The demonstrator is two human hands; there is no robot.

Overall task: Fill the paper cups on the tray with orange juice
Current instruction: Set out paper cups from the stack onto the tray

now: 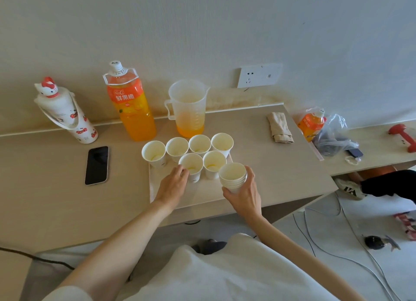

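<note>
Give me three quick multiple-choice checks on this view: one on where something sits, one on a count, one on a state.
1. Where does the phone lie?
A. on the tray
B. on the table, left of the tray
C. beside the folded cloth

2. How many single paper cups stand on the tray?
A. four
B. six
C. nine

3. What is the right hand doing?
A. holding a stack of paper cups
B. tipping the measuring jug
C. resting flat on the table

Answers:
1 B: the phone lies flat on the table, clear of the tray's left edge.
2 B: four cups in the back row, such as the leftmost cup, and two in front, one touched by the left hand.
3 A: its fingers wrap around the stack of paper cups, held over the tray's right edge, while the measuring jug stands upright behind.
</note>
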